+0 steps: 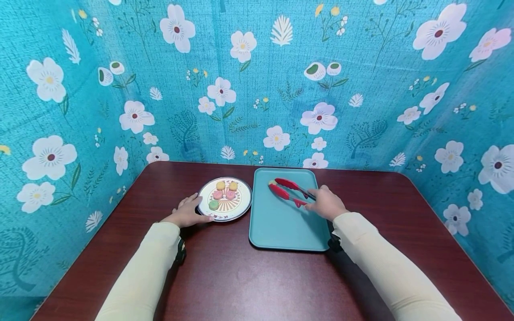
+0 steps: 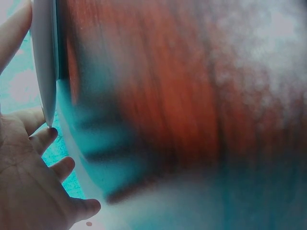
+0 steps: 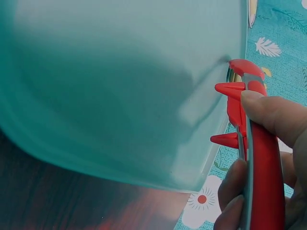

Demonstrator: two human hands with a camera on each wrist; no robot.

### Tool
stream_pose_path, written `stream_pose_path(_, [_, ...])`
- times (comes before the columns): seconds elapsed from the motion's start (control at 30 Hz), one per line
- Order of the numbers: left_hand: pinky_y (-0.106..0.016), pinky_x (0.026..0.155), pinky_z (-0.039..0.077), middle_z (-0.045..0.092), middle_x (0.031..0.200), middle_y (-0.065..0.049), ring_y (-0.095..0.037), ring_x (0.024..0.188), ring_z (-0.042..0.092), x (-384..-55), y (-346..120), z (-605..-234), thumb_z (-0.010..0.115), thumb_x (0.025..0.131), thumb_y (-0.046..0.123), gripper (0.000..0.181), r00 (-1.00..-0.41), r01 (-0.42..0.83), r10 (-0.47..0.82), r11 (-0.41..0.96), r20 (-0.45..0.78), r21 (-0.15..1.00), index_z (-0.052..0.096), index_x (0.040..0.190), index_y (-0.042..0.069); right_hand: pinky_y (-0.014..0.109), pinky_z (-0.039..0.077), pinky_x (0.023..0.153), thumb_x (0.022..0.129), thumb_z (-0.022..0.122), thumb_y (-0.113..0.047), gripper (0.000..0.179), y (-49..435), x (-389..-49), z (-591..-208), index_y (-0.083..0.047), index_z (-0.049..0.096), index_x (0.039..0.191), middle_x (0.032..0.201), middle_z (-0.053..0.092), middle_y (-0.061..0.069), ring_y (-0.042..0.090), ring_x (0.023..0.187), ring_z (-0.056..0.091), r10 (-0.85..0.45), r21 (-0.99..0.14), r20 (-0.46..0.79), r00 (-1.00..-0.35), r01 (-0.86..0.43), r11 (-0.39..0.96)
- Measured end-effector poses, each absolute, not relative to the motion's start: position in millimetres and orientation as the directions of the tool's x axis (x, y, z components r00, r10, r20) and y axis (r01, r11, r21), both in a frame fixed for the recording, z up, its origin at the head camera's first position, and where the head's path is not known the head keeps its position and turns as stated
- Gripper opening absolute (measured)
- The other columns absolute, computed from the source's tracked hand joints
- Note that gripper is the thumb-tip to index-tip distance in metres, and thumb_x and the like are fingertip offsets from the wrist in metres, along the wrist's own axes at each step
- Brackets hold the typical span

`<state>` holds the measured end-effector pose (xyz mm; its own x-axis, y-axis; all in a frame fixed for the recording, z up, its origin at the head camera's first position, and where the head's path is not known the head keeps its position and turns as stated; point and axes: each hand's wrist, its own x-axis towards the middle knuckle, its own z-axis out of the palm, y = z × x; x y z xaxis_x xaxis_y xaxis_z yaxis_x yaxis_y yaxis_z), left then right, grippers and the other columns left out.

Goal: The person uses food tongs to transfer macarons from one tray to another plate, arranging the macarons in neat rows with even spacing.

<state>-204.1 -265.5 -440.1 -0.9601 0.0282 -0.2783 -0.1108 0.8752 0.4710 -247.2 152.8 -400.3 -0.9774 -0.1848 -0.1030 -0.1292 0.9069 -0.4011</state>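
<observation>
My left hand (image 1: 187, 213) holds the rim of a round white plate (image 1: 242, 207), thumb along the near edge and fingers at the left side. On the plate lie two yellow macarons (image 1: 221, 186), two pink macarons (image 1: 218, 195) and a green macaron (image 1: 213, 204). The left wrist view shows the plate (image 2: 44, 57) edge-on, touching the index finger. My right hand (image 1: 327, 204) grips red-and-grey tongs (image 3: 266, 172) above the teal tray (image 1: 281, 232). A small yellowish piece (image 1: 272, 182), probably a macaron, sits between the tong tips; its lower side is hard to make out.
Both plate and tray stand on a dark reddish-brown table (image 1: 257, 285), the tray just right of the plate. A teal flowered cloth (image 1: 257, 89) hangs behind and on both sides of the table.
</observation>
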Motion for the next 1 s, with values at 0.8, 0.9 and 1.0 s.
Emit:
stream_pose_path(0.8, [-0.074, 0.105, 0.007, 0.011, 0.159, -0.022, -0.047, 0.142, 0.005, -204, -264, -440, 0.071, 0.078, 0.056, 0.105, -0.959, -0.121, 0.022, 0.871, -0.283, 0.476, 0.021, 0.152, 0.001, 0.032, 0.052, 0.059, 0.08, 0.079, -0.024, 0.07, 161, -231, -396, -0.003, 0.049, 0.14, 0.101, 0.05, 0.019, 0.024, 0.079, 0.054, -0.206, -0.425, -0.074, -0.976, -0.156, 0.892])
stream_pose_path(0.9, [-0.074, 0.105, 0.007, 0.011, 0.159, -0.022, -0.047, 0.141, 0.005, -204, -265, -440, 0.071, 0.078, 0.056, 0.105, -0.959, -0.118, 0.023, 0.872, -0.281, 0.474, 0.021, 0.152, 0.001, 0.032, 0.051, 0.058, 0.08, 0.079, -0.024, 0.071, 162, -229, -397, -0.003, 0.049, 0.14, 0.101, 0.05, 0.018, 0.024, 0.079, 0.054, -0.21, -0.429, -0.069, -0.975, -0.161, 0.889])
stream_pose_path(1.0, [-0.074, 0.105, 0.007, 0.011, 0.159, -0.023, -0.047, 0.141, 0.005, -204, -265, -441, 0.07, 0.078, 0.056, 0.105, -0.959, -0.116, 0.027, 0.872, -0.283, 0.476, 0.021, 0.152, 0.0, 0.031, 0.05, 0.057, 0.08, 0.079, -0.024, 0.07, 162, -227, -397, -0.003, 0.049, 0.14, 0.1, 0.05, 0.018, 0.024, 0.079, 0.054, -0.211, -0.424, -0.064, -0.975, -0.165, 0.891])
